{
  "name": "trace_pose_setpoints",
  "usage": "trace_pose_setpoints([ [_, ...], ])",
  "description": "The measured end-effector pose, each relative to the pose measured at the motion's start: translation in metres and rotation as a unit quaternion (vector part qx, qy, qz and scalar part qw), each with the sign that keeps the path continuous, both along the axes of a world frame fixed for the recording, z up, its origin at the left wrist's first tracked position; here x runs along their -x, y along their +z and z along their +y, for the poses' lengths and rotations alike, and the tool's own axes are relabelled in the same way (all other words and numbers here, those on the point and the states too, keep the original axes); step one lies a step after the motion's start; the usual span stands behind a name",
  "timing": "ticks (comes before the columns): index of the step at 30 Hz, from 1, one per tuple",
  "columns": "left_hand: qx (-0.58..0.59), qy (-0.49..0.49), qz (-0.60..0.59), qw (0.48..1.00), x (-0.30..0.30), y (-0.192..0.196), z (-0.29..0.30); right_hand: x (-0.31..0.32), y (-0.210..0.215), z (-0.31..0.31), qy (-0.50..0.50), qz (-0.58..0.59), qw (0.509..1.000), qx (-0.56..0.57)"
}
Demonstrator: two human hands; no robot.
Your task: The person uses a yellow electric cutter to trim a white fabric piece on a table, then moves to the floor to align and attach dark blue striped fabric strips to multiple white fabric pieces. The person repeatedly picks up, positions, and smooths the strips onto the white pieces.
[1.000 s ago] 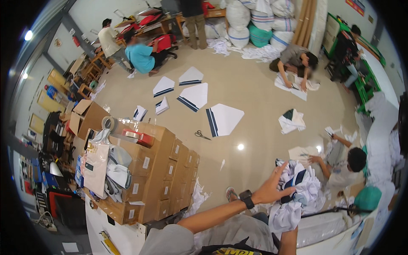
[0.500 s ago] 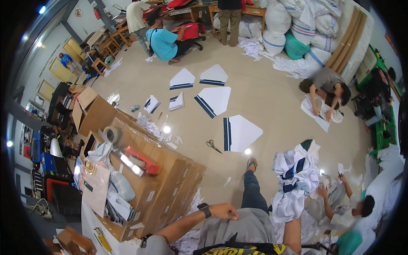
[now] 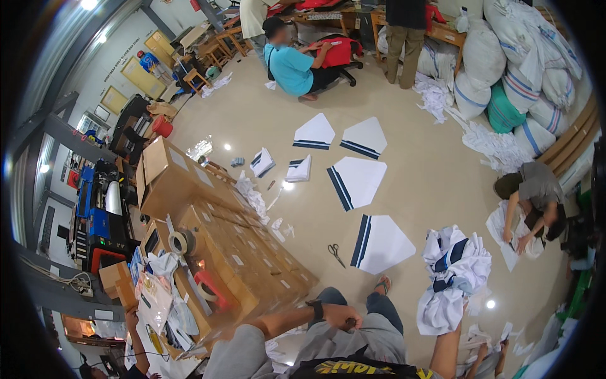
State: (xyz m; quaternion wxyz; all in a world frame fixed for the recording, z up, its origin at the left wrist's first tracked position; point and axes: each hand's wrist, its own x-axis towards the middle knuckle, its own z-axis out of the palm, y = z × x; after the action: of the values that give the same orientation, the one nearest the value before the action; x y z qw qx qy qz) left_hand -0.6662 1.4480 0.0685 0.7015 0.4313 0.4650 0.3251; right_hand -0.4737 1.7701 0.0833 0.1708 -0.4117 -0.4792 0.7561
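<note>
A crumpled bundle of white cloth (image 3: 454, 278) with dark navy bands rests on my raised right forearm, to the right of my legs. Mostly hidden under it, my right hand (image 3: 466, 309) holds it. In front of my grey shirt, my left hand (image 3: 341, 316) is closed, with a small dark spot at its curled fingers that I cannot make out. On the floor ahead lie flat white fabric panels with navy stripes; the nearest panel (image 3: 382, 245) is just beyond my foot. Scissors (image 3: 336, 254) lie left of that panel. Two folded pieces (image 3: 298, 169) sit farther off.
Stacked cardboard boxes (image 3: 221, 246) stand close on my left, bearing tape rolls (image 3: 183, 242) and a red tape dispenser (image 3: 214, 287). A person in turquoise (image 3: 293, 69) sits ahead; another (image 3: 536, 196) crouches over cloth at right. Stuffed white sacks (image 3: 480, 57) fill the far right.
The view has swung left, so the floor panels appear farther right and lower. My legs have shifted in a step. The cloth bundle stays on my right arm; another person's arm appears at lower left.
</note>
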Motion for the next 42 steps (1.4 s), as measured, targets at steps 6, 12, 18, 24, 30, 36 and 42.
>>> trace_pose_setpoints([
  [6,-0.077,0.102,-0.045,0.991,0.066,0.003,0.027,0.091,0.009,0.044,0.020,0.016,1.000,-0.007],
  [12,0.005,-0.140,0.511,0.848,0.195,0.005,-0.079,0.193,0.009,0.049,0.003,0.010,1.000,-0.025],
  [18,-0.048,0.044,-0.007,0.998,0.291,-0.087,-0.202,0.334,-0.005,0.020,-0.059,-0.017,0.996,-0.060],
  [24,0.114,0.098,0.104,0.983,0.498,-0.079,-0.203,0.452,-0.001,-0.057,-0.168,-0.090,0.980,-0.048],
  [30,0.154,0.122,0.126,0.972,0.616,-0.051,-0.202,0.525,0.031,-0.113,-0.217,-0.121,0.968,-0.038],
  [36,0.169,0.046,0.123,0.977,0.639,-0.012,-0.282,0.554,0.031,-0.138,-0.220,-0.105,0.969,-0.039],
  [42,0.153,-0.052,0.109,0.981,0.711,0.051,-0.264,0.564,-0.005,-0.171,-0.235,-0.063,0.970,-0.005],
])
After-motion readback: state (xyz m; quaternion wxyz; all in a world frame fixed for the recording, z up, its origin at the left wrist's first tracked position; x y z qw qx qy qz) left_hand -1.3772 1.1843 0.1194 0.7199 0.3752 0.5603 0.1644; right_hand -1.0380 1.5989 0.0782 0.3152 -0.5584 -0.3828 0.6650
